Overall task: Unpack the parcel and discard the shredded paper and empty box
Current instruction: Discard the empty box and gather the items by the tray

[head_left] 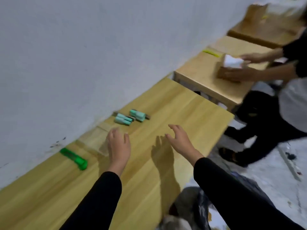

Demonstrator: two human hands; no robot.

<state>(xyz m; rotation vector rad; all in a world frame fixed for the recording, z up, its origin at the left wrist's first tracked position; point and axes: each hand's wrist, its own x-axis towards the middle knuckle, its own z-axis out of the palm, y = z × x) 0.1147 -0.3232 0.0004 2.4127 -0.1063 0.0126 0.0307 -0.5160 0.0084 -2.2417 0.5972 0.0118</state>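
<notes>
Both hands (118,146) (178,138) spread, grip wide, empty, above wooden table (149,180) against white wall (99,47).

Long black sleeves (98,201) to the wrists, bare hands.

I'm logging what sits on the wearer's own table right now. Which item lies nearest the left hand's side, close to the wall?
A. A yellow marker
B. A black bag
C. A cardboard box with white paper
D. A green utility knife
D: the green utility knife lies on the table by the wall, left of the open, empty left hand; the cardboard box is on another table in someone else's hands.
</notes>
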